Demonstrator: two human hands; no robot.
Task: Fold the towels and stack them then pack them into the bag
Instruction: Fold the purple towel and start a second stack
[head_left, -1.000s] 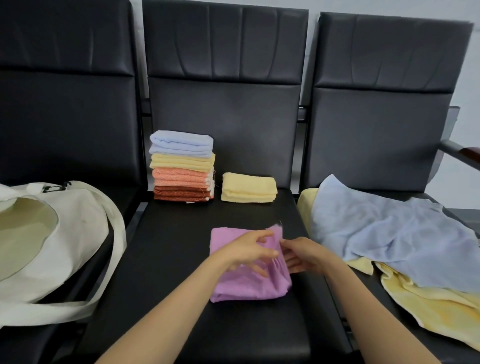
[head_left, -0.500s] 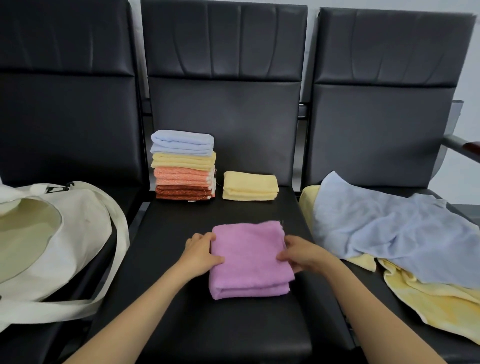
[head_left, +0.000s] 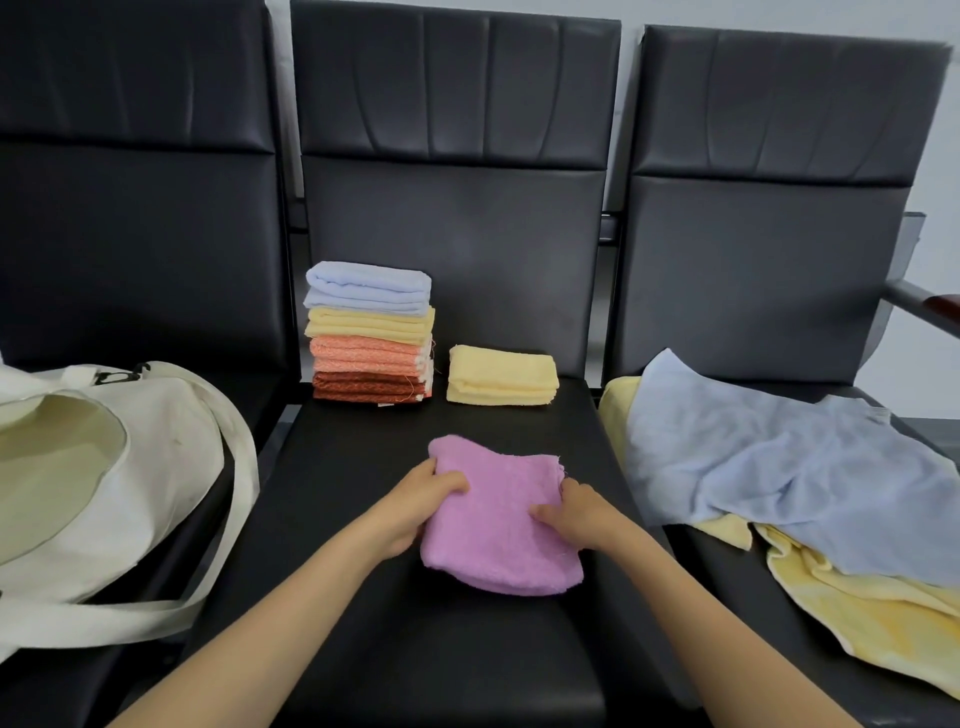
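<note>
A folded purple towel (head_left: 501, 519) is on the middle black seat (head_left: 363, 597), its far edge raised. My left hand (head_left: 421, 506) grips its left side and my right hand (head_left: 576, 512) grips its right side, thumbs on top. Behind it stands a stack of folded towels (head_left: 371, 332), blue on top, then yellow, orange and rust. A single folded yellow towel (head_left: 501, 376) lies beside the stack. On the left seat lies an open cream tote bag (head_left: 104, 467). Unfolded blue (head_left: 779, 467) and yellow (head_left: 857, 613) towels lie on the right seat.
Three black padded seats with tall backrests (head_left: 452, 156) stand in a row. The bag's long strap (head_left: 130, 618) loops over the left seat's front. A metal armrest (head_left: 922, 306) sticks out at the far right.
The purple towel went from half-folded to a flat folded square. Both hands now grip its sides, and it has tilted up and shifted slightly away from me.
</note>
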